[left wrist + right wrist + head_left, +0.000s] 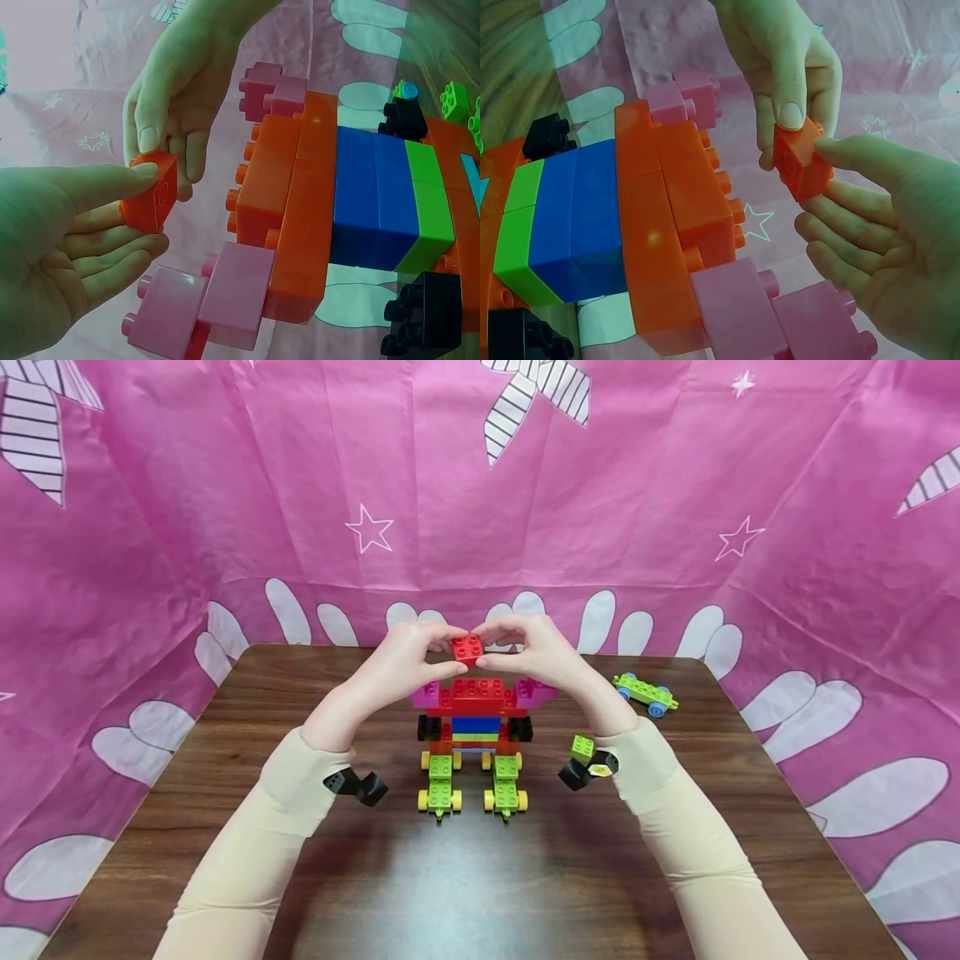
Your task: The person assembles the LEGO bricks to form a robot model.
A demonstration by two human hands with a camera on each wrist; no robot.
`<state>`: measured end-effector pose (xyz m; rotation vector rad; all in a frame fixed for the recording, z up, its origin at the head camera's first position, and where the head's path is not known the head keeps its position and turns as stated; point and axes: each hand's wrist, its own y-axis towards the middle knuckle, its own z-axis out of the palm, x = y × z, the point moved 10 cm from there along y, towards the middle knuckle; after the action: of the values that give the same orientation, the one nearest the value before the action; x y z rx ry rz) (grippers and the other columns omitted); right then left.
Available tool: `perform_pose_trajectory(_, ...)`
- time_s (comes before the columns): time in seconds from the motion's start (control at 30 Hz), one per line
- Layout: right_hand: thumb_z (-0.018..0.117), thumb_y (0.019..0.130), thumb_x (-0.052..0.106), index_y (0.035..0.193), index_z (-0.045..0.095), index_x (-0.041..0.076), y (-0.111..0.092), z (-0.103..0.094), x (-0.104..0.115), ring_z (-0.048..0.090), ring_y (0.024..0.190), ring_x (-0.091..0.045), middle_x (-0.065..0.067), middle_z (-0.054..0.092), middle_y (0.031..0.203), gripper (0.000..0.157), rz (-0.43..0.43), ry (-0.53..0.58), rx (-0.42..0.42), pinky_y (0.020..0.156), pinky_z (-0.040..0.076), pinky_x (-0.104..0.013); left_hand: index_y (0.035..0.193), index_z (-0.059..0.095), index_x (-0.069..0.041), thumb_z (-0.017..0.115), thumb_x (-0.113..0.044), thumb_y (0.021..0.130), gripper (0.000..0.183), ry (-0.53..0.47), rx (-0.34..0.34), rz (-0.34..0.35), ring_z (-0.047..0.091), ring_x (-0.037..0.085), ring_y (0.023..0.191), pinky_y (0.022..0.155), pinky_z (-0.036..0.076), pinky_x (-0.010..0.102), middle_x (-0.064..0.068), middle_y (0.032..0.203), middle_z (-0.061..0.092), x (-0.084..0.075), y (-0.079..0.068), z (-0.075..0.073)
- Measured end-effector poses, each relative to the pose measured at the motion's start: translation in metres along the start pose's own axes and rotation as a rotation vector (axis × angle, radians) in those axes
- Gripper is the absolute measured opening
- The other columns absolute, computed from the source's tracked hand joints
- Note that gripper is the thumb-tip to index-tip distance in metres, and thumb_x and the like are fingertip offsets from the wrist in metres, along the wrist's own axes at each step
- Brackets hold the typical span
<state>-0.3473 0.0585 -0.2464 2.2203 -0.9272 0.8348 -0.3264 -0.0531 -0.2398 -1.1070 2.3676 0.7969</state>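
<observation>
Above a standing figure built of toy bricks, a red toy brick [467, 649] with studs is held between both hands. My left hand [408, 658] pinches one side of it between thumb and fingers. From the other side my right hand [534, 650] pinches it too; in the right wrist view its thumb [862, 156] lies on the brick's edge. The figure has a red top row [477, 695], pink bricks [236, 296] at both sides, a blue middle [375, 199], black bricks [519, 728] and lime feet [440, 793] on yellow wheels.
A lime wheeled base [645, 692] with blue wheels sits at the back right of the wooden table [465, 893]. One lime brick [582, 747] shows beside the right wrist's black camera [576, 774]. Pink cloth [450, 485] hangs behind and at both sides.
</observation>
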Motion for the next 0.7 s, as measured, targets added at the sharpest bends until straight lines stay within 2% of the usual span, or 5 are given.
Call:
perform_pose_trajectory(0.23, 0.076, 0.082, 0.016, 0.11, 0.07, 0.006, -0.002, 0.0, -0.004, 0.066, 0.098, -0.02, -0.008, 0.072, 0.102, 0.03, 0.029, -0.03, 0.015, 0.092, 0.052, -0.041, 0.124, 0.063, -0.002, 0.077, -0.017, 0.083, 0.046, -0.012, 0.005, 0.001, 0.068, 0.021, 0.095, 0.087, 0.055, 0.036, 0.009, 0.105, 0.07, 0.002, 0.0, 0.004)
perform_pose_trajectory(0.53, 0.078, 0.08, 0.016, 0.106, 0.07, 0.005, -0.008, -0.001, -0.008, 0.068, 0.093, -0.019, -0.009, 0.073, 0.098, 0.028, 0.052, -0.052, 0.009, 0.084, 0.056, -0.037, 0.123, 0.064, -0.003, 0.073, -0.023, 0.086, 0.043, -0.019, 0.026, -0.003, 0.067, 0.021, 0.1, 0.089, 0.054, 0.037, 0.01, 0.11, 0.071, 0.003, -0.003, 0.01)
perform_pose_trajectory(0.7, 0.078, 0.08, 0.016, 0.105, 0.07, 0.006, -0.01, 0.001, -0.009, 0.069, 0.094, -0.019, -0.008, 0.073, 0.098, 0.028, 0.066, -0.046, 0.028, 0.084, 0.056, -0.036, 0.12, 0.066, -0.004, 0.072, -0.023, 0.087, 0.038, -0.007, 0.041, 0.008, 0.067, 0.021, 0.1, 0.089, 0.053, 0.038, 0.009, 0.108, 0.071, 0.002, -0.005, 0.013)
